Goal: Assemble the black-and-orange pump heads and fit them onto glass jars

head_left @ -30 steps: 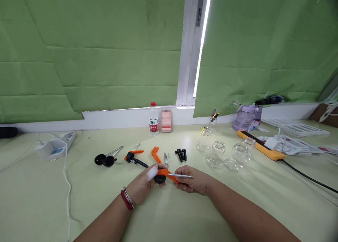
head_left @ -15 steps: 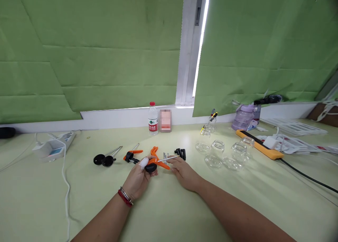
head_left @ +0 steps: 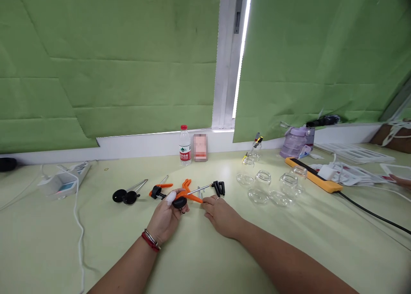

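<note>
My left hand (head_left: 167, 217), a white wrap on its thumb, is closed on a part with a round black knob (head_left: 180, 202), an orange forked piece (head_left: 190, 195) and a thin metal rod (head_left: 199, 189) slanting up to the right. My right hand (head_left: 223, 216) has its fingers stretched forward, fingertips at the right tip of the orange piece; whether they touch it is unclear. Beyond the hands lie another orange piece (head_left: 186, 184), short metal rods (head_left: 200, 192) and small black cylinders (head_left: 219, 188). Left of them is a similar black-and-orange assembly (head_left: 157, 192).
Two black discs with metal rods (head_left: 129, 197) lie at left, near a white power strip (head_left: 69, 180). Several clear jars (head_left: 263, 180) stand at right, before a yellow-orange power strip (head_left: 316, 176) and purple jug (head_left: 293, 143). A water bottle (head_left: 185, 146) stands at the back.
My right hand has drawn away from the rod's end, down and slightly left to the orange tip. The held rod's tip has shifted left and up a little. Part of another hand appears at far right.
</note>
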`<state>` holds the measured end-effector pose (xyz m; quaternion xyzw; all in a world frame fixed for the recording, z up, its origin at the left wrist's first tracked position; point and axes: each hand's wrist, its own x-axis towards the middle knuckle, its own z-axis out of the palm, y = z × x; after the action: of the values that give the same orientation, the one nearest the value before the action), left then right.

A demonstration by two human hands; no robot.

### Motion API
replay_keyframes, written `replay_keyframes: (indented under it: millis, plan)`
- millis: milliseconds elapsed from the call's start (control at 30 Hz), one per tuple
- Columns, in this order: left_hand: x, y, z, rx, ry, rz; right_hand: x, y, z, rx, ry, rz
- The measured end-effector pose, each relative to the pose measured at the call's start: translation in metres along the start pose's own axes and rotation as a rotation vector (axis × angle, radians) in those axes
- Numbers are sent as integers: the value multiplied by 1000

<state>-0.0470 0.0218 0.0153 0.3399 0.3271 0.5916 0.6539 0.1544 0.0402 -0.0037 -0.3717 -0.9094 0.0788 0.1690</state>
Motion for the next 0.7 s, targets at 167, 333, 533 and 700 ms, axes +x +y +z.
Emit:
replay_keyframes:
  millis: [167,333,533,700]
  plan:
    - [0,0,0,-10,-9,3,-2,-1,1,-20,-39,-48]
    - [0,-3,1,-22,-2,-18,-4,-5,-3,-14,-105,-185]
    - [0,-8,1,-17,-67,-40,-6,-11,-4,4,-117,-266]
    - [4,-13,0,-12,-67,-80,-6,-10,1,-38,-110,-315]
